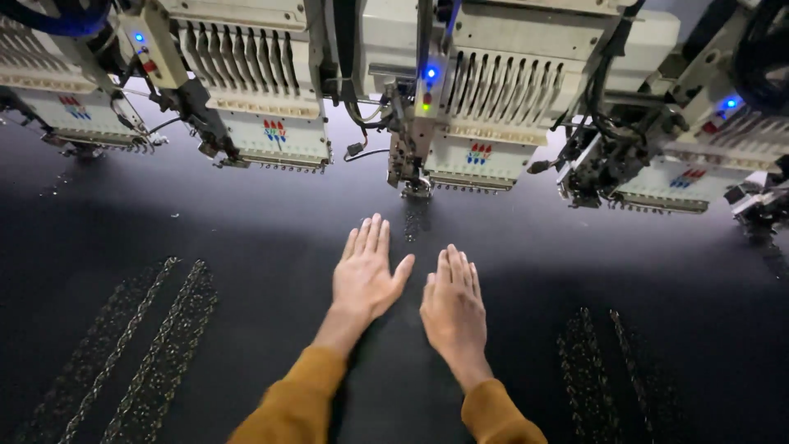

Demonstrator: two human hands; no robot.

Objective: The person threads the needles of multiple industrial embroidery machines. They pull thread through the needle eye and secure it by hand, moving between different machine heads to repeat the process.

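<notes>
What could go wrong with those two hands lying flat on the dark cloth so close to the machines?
1. The left hand has fingertips near the needle head; if it ran, a finger might be caught.
2. Both hands, the right hand too, press on the black fabric; a push could shift it and perhaps spoil the sequin rows.

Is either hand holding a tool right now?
No, the left hand and right hand both lie flat and empty on the black fabric.
</notes>
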